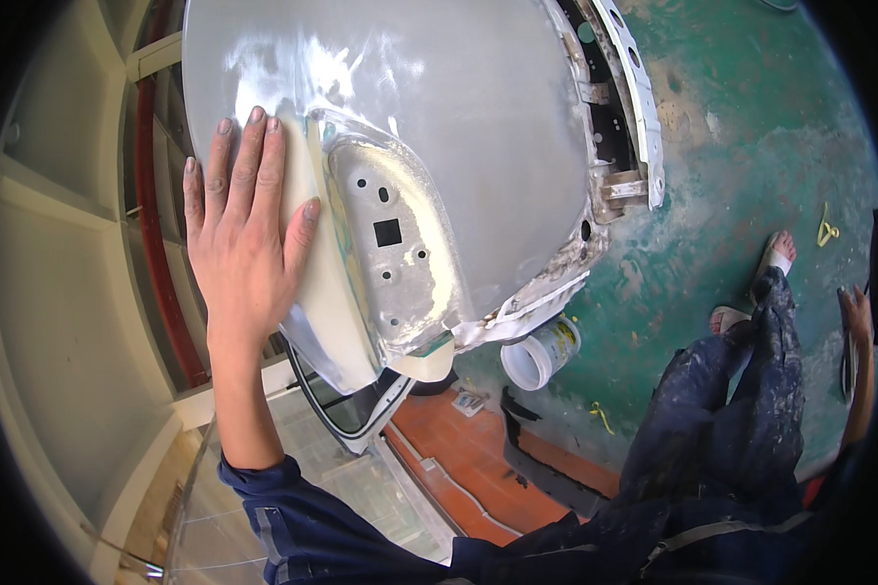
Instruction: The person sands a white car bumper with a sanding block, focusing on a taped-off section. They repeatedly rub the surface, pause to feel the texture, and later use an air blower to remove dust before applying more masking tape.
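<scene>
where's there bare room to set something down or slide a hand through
Green floor lies bare between the white slotted frame and the yellow loop; the grey panel looks passable right of its recess. It is crowded left of the recess, where the left hand lies, and around the bucket and black trim.

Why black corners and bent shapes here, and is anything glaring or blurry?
Head view: the fisheye lens gives black corners and likely bows the long red pole; head view: whitish streaks on the large smooth grey curved panel may be glare or bare metal; head view: the bare, dusty left fingers look fairly sharp.
</scene>
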Available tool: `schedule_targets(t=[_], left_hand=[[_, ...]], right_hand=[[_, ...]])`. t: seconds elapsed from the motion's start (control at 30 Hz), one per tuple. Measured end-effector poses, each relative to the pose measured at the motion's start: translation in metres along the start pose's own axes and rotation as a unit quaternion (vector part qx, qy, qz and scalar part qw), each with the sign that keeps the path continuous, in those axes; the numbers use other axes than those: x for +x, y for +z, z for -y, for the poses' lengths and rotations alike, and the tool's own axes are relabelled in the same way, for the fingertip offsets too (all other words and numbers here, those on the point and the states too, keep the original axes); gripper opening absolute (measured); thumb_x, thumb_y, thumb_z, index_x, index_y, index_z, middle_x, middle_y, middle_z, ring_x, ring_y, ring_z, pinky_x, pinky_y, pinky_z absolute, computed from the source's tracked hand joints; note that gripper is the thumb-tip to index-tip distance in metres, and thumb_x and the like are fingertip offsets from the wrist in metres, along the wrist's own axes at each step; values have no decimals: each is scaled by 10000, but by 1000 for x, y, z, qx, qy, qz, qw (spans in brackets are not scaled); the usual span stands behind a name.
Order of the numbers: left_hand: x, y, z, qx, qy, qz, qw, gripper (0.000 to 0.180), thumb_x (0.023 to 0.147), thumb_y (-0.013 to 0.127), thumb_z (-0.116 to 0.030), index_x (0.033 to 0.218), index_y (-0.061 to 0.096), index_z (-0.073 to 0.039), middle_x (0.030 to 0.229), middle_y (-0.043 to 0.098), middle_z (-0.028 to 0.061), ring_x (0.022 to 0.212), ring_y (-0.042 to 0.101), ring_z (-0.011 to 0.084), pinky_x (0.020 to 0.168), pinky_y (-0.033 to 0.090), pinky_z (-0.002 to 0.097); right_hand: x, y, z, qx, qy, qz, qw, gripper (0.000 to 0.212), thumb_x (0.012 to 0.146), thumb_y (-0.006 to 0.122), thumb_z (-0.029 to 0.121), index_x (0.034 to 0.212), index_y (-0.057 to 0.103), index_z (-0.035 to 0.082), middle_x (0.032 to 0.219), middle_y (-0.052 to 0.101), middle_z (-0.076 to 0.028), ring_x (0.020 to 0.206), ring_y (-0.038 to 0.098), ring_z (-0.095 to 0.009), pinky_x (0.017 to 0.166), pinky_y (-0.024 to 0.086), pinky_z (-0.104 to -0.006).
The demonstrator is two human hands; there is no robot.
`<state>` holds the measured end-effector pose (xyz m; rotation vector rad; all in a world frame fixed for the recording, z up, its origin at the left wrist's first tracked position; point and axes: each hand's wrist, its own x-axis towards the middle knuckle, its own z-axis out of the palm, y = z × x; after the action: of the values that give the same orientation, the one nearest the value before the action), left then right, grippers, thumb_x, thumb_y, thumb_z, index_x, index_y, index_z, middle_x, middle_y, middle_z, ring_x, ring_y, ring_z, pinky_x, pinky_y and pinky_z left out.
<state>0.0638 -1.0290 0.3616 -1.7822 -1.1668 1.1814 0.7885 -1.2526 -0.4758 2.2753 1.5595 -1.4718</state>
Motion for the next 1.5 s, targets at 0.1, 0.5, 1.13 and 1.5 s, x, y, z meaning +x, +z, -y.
schedule_targets(t=[0.1, 0.5, 1.13, 1.5], left_hand=[[-16, -11, -20, -10, 37, 16, 999, 669, 1038, 452, -460, 1592, 407, -89, 1657, 389, 81, 1553, 306, 306, 1275, 196, 536], [-64, -6, -23, -58, 116, 18, 991, 668, 979, 542, -460, 1542, 489, -105, 1615, 458, 50, 1518, 383, 265, 1266, 221, 525], [-75, 40, 5, -286, -10, -236, 928, 629, 1095, 404, -419, 1602, 374, -46, 1675, 330, 172, 1561, 290, 330, 1270, 207, 488], [-166, 10, -51, -79, 192, 33, 978, 595, 1007, 493, -415, 1520, 528, -116, 1605, 473, 42, 1509, 399, 256, 1261, 234, 489]], right_hand=[[-24, 9, -21, 53, 39, 28, 997, 777, 959, 690, 410, 1508, 453, -87, 1459, 566, -285, 1338, 568, -338, 1130, 424, -390], [-146, 167, -23, 109, 27, -120, 986, 550, 973, 671, 382, 1217, 673, -110, 893, 668, -40, 816, 576, -112, 720, 487, -305], [-259, 52, 518, 355, -228, -223, 879, 483, 1040, 624, 271, 1504, 580, 146, 1226, 585, -59, 1115, 550, -157, 998, 433, -286], [-315, 127, 531, 332, -225, -50, 915, 534, 947, 671, 192, 1463, 600, 71, 1163, 551, -117, 1103, 576, -235, 1000, 463, -345]])
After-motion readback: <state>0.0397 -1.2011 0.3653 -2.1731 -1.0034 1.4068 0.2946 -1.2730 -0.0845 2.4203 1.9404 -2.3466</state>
